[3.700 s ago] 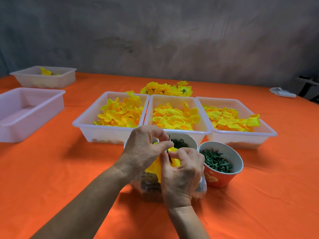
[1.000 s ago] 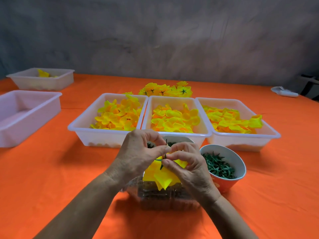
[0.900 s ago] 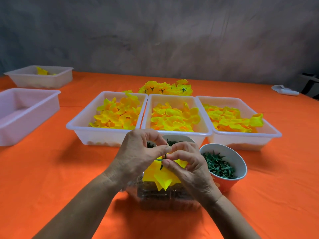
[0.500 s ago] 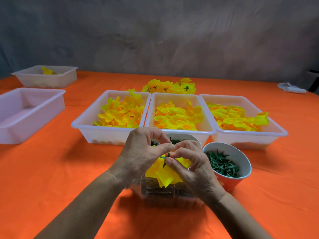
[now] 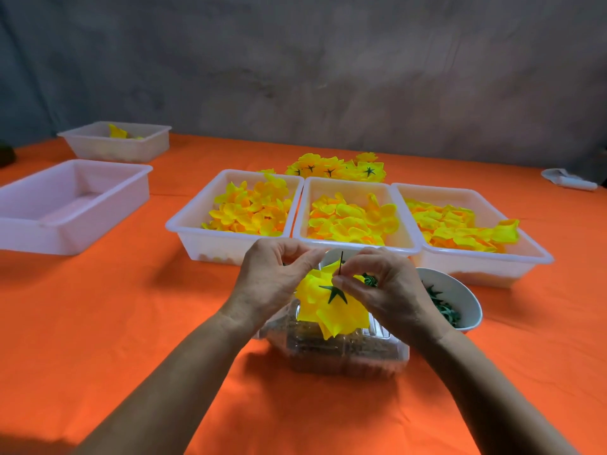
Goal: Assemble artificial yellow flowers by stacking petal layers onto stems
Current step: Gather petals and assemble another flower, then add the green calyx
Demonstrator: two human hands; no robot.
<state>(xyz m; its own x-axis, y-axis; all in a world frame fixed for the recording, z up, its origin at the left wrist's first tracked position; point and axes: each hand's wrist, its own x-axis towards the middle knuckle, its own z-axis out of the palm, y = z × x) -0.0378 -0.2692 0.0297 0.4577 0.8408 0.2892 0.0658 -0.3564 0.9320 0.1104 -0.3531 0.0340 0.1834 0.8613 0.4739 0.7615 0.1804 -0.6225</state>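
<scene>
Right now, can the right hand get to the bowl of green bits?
Probably yes. The bowl sits just beside the right hand, open on top, nothing between them. But that hand pinches the flower's stem, so it must let go first.

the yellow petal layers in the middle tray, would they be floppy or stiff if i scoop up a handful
Probably floppy and very light: the petal layers in the middle tray lie curled and loosely heaped, like thin fabric. They would likely cling and tangle, so a handful may drag extras. The flower held in the hands droops at its edges too.
</scene>
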